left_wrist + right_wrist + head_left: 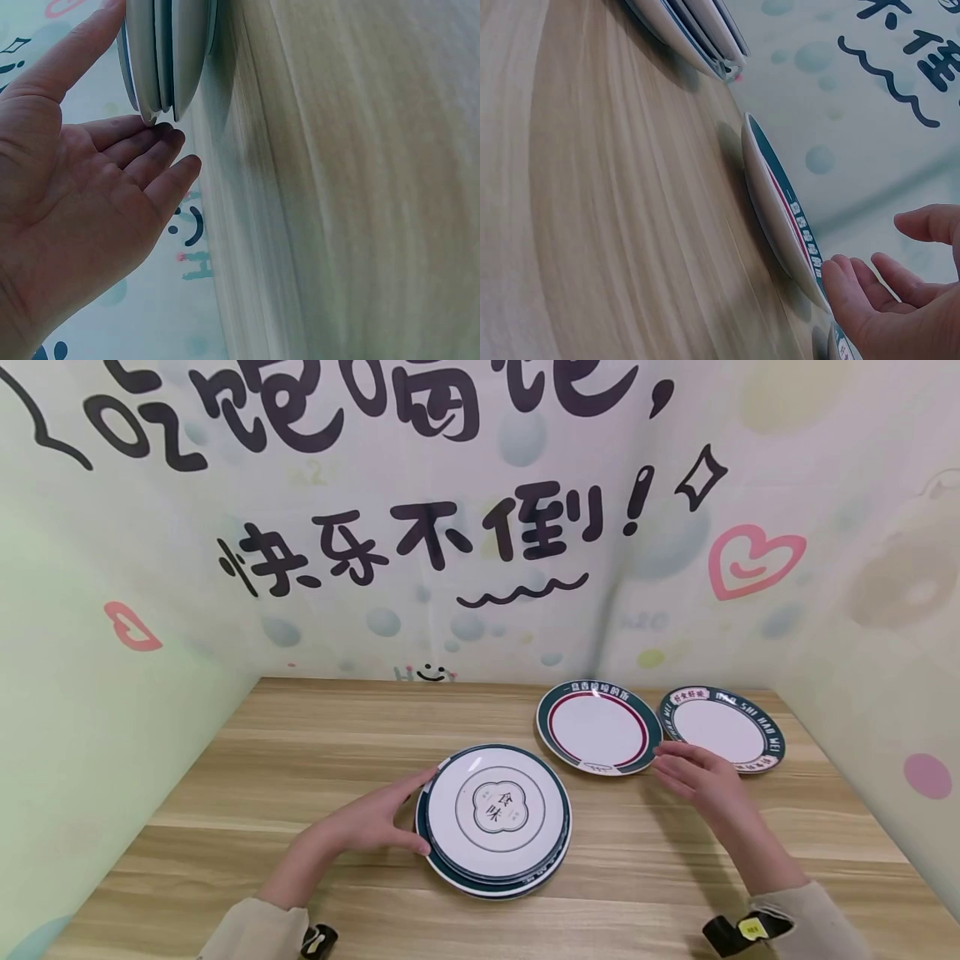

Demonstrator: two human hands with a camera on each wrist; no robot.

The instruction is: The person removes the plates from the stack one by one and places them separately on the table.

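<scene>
A stack of several plates sits near the middle of the wooden table, its top plate white with a flower-shaped emblem. At the stack's left side is my left hand, thumb and fingers spread around the rim. In the left wrist view the palm faces the stacked rims, with the fingers nearly straight. My right hand hovers by the right rim of a green-edged plate with a red ring. Its fingers are relaxed, with the thumb apart and nothing held.
Another green-rimmed plate with lettering lies at the back right, close beside the red-ringed one and partly behind my right hand. A printed backdrop rises behind the table and along both sides.
</scene>
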